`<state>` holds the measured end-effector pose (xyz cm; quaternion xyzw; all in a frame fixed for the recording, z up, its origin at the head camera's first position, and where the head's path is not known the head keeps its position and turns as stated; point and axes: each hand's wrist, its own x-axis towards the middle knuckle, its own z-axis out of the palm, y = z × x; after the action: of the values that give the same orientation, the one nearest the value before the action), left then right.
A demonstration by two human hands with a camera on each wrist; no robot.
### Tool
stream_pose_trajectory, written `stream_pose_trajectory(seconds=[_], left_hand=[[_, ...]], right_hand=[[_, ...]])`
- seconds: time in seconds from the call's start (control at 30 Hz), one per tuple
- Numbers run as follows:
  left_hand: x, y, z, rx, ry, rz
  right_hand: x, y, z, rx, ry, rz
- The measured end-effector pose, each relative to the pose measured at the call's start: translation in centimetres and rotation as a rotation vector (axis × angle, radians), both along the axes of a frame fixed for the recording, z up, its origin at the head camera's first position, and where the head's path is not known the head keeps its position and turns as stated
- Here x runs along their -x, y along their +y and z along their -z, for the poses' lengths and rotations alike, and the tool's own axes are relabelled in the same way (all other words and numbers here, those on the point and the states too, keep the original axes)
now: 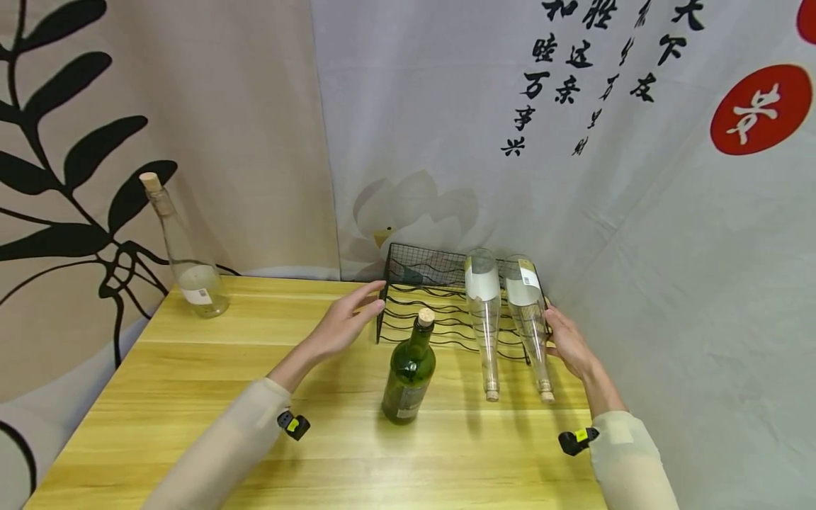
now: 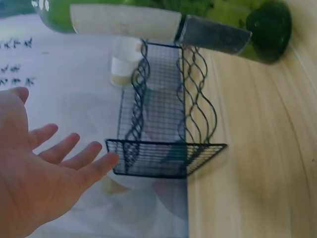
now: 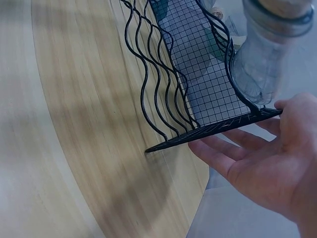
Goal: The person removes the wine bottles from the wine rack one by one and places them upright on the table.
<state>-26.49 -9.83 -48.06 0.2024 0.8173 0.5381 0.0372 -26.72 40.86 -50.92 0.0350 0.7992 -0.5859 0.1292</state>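
A black wire bottle rack (image 1: 432, 263) stands at the back of the table. Two clear corked glass bottles lie across its right half, one inner bottle (image 1: 483, 287) and one outer bottle (image 1: 525, 287), necks toward me. My left hand (image 1: 342, 322) is at the rack's left end, fingers spread and fairly straight; nothing is in it. At the opposite end, my right hand (image 1: 569, 343) lies along the side frame (image 3: 213, 131), its extended fingers against or just beside it. Upright in front of the rack is a green corked bottle (image 1: 410, 375).
Another clear corked bottle (image 1: 200, 283) stands at the table's back left. The wooden table (image 1: 255, 319) meets a hanging cloth (image 1: 408, 106) behind, printed with leaves and characters. More cloth (image 1: 701, 319) hangs close by the right hand.
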Motion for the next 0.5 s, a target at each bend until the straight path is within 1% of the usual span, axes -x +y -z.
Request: stream_pose_trajectory(seconds=[0.2,0.4,0.5], left_hand=[[-1.8,0.5,-1.6,-0.028,0.066,0.079],[-3.6,1.3,-2.7,-0.067,0.119,0.142],[-4.5,1.7,-3.2,-0.081,0.134,0.172]], right_hand=[[0.0,0.0,0.0,0.001,0.010,-0.003],[0.0,0.0,0.1,0.003,0.016,-0.005],[0.0,0.0,0.1,0.005,0.018,-0.005]])
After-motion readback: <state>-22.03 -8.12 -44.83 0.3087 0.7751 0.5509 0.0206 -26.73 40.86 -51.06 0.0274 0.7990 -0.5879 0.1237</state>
